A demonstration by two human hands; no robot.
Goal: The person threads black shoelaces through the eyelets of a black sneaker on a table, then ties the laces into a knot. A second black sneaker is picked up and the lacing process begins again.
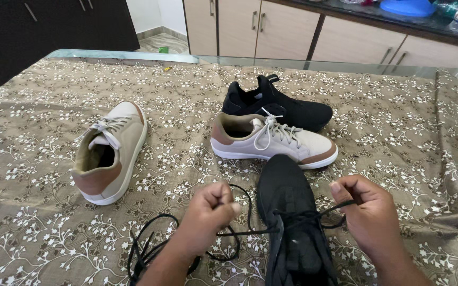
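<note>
Pinching the black lace (250, 231), left hand (208, 212) and right hand (369, 212) each closed on one end, pulling apart to keep it taut across the black shoe (290, 222) at 6 o'clock. Beige shoe (274, 140) and second black shoe (279, 106) lay at 12, another beige shoe (109, 153) at 10 on the cloth-covered surface (43, 95).

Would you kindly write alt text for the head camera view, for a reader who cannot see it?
Two hands, left hand and right hand, pull a black shoelace taut across a black sneaker on a floral tablecloth. Beyond lie two beige sneakers and another black sneaker.
</note>
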